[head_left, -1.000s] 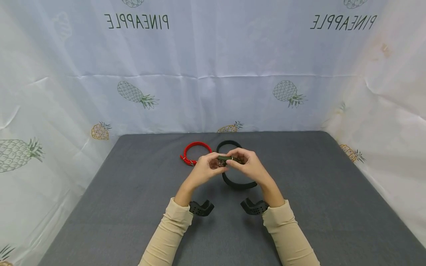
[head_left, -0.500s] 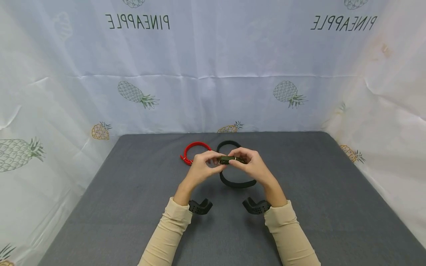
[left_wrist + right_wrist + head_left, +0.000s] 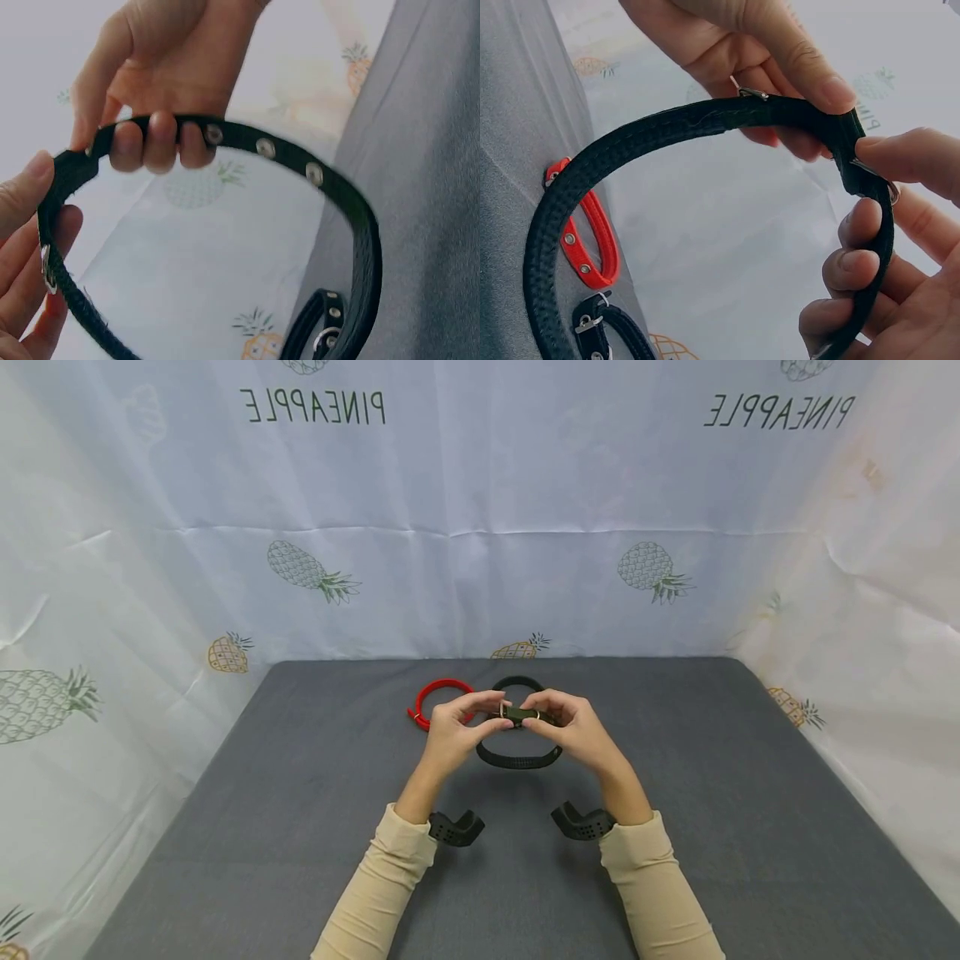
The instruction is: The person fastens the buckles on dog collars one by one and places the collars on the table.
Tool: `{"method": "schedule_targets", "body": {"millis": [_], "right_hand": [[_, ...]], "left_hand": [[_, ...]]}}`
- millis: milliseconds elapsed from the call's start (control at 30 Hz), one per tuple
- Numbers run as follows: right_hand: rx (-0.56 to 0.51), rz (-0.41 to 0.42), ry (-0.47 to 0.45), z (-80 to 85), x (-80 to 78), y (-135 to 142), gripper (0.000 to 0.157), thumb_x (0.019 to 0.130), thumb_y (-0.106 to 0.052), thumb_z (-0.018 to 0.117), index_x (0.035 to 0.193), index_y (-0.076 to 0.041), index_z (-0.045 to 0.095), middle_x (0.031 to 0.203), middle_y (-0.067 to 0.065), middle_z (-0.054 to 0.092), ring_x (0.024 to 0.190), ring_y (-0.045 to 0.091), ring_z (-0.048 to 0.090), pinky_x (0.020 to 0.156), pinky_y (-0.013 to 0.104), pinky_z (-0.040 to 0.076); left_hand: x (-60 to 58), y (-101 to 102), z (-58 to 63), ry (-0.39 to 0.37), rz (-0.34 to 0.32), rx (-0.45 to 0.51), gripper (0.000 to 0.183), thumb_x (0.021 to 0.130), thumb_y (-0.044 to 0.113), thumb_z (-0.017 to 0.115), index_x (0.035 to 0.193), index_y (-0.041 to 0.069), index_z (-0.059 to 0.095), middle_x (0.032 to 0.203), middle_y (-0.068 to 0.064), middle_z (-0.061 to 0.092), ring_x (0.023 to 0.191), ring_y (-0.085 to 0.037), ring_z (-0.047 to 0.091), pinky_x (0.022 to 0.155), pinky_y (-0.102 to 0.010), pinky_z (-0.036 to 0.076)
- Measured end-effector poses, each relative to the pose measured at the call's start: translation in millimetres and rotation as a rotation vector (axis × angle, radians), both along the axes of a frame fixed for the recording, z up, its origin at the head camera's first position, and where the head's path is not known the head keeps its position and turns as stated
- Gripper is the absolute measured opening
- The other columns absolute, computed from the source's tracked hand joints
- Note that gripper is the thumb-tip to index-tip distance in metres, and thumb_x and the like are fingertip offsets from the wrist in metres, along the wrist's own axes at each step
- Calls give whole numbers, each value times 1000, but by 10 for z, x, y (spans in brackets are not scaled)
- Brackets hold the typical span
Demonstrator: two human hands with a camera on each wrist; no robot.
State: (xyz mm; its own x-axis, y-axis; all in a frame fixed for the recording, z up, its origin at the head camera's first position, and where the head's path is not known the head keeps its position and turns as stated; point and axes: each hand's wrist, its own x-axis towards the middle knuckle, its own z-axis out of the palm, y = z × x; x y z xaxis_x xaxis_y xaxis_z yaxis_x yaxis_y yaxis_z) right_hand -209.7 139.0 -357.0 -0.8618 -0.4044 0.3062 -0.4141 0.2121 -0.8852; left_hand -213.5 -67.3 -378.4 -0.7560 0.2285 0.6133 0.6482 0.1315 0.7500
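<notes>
Both hands hold a dark green, almost black collar (image 3: 517, 716) above the table, its strap curving down in a loop. My left hand (image 3: 452, 732) pinches the overlapped end between thumb and fingers, beside a metal ring (image 3: 49, 270). In the right wrist view, my right hand (image 3: 900, 255) presses its thumb by a metal fitting and curls several fingers round the strap. Metal eyelets (image 3: 265, 148) line the strap in the left wrist view. Whether the buckle's prong sits in an eyelet is hidden by the fingers.
A red collar (image 3: 442, 683) lies looped on the grey table (image 3: 337, 793), behind my left hand. Beside it, partly covered by the hands, is a black collar (image 3: 517, 681). A pineapple-print curtain (image 3: 480, 593) stands at the back and sides.
The collar has turned in the hands, and its hanging loop has shifted left and a little upward. My left fingers have moved up round the metal fitting; both hands keep their hold.
</notes>
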Motion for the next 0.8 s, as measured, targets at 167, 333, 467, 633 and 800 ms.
{"method": "schedule_targets", "body": {"millis": [167,333,467,633,800], "right_hand": [[10,5,5,-6,-3,-5,21,91,-3,63,111,5,62,108,20,63,86,0,57,72,22,47],[23,8,8,-4,-1,-3,21,91,-3,63,111,5,63,108,25,62,82,3,54,70,22,46],[33,10,13,2,0,-7,21,90,-3,64,110,5,63,103,22,62,73,6,49,64,22,42],[23,19,21,3,12,-18,22,90,-3,64,111,5,63,101,21,62,67,7,45,60,22,38],[1,30,43,-11,17,-43,24,90,-4,65,112,7,63,104,22,62,70,5,47,61,22,40]], "left_hand": [[29,14,23,-56,31,17,34,74,2,79,107,-2,71,100,-22,73,90,-12,70,84,-40,58],[37,17,33,-54,5,18,30,73,-1,79,103,-3,72,100,-23,73,89,-3,67,83,-34,58],[39,26,45,-37,-45,27,29,73,-4,78,102,-6,72,101,-25,72,92,1,67,88,-25,56],[43,26,51,-60,-71,19,29,75,-3,77,103,-7,72,102,-25,71,94,-7,68,92,-26,56],[45,25,43,-103,-59,-6,30,76,0,77,105,-4,72,103,-23,72,95,-12,68,93,-25,54]]}}
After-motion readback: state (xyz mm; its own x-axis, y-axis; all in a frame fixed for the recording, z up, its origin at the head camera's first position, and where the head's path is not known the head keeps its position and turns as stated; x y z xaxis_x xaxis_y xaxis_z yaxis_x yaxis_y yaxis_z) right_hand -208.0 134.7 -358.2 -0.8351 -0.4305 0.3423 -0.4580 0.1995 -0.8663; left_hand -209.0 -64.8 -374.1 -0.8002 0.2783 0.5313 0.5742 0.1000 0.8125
